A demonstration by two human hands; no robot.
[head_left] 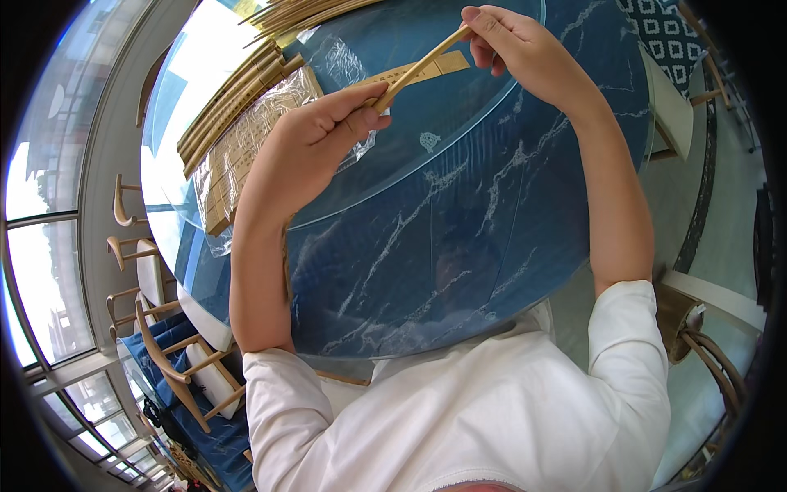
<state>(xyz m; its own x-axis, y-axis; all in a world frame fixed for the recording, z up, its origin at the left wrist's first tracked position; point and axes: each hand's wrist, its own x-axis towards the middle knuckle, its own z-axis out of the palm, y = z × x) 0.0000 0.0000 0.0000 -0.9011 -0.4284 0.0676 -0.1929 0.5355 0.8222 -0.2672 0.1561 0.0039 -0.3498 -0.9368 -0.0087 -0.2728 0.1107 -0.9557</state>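
Observation:
My left hand [316,148] pinches the lower end of a slim wooden chopstick [426,63], and the fingers of my right hand [516,45] close on its upper end. It slants up to the right above the glass turntable [426,107]; whether it is one stick or two together I cannot tell. Beneath it lies a flat brown paper sleeve [447,66] with print on it. Left of my left hand rests a stack of brown sleeves [262,135] in clear plastic. Beyond that stack are several filled brown sleeves [238,102]. Loose chopsticks [316,14] lie at the far edge.
The turntable sits on a round dark blue marbled table [410,271]. Crumpled clear plastic [344,61] lies near the sleeves. Wooden chairs [188,369] stand at the left by the windows, and a pale chair [668,107] stands at the far right.

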